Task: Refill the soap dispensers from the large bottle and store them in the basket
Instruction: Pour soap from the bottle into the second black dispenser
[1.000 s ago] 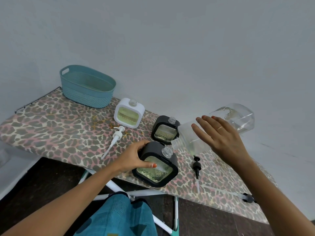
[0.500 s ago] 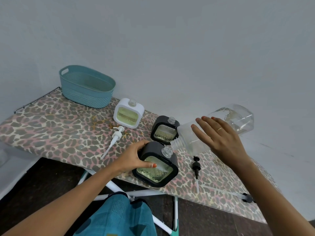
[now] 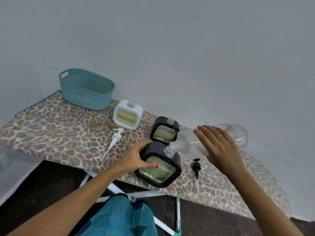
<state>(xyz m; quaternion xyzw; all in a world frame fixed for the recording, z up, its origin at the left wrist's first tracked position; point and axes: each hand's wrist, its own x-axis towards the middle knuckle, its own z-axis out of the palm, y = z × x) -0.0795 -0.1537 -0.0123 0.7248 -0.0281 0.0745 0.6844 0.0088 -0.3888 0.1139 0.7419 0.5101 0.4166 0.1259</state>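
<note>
My left hand (image 3: 136, 159) grips the near black dispenser (image 3: 159, 169) at the board's front edge; its pump is off and greenish soap shows inside. My right hand (image 3: 219, 147) holds the large clear bottle (image 3: 238, 135) tipped almost flat, its open mouth touching the dispenser's neck. A second black dispenser (image 3: 165, 132) stands just behind, and a white dispenser (image 3: 127, 114) further left, both open-necked. The teal basket (image 3: 86, 90) sits at the far left, with nothing visible in it.
The leopard-print ironing board (image 3: 51, 130) carries everything and stands against a grey wall. A white pump (image 3: 113, 142) lies left of my left hand. A black pump (image 3: 196, 167) lies right of the near dispenser. Teal cloth (image 3: 119, 217) and the board's legs are below.
The large bottle has tilted slightly lower, with its base dropping. Both hands keep their grip and the dispensers stay in place.
</note>
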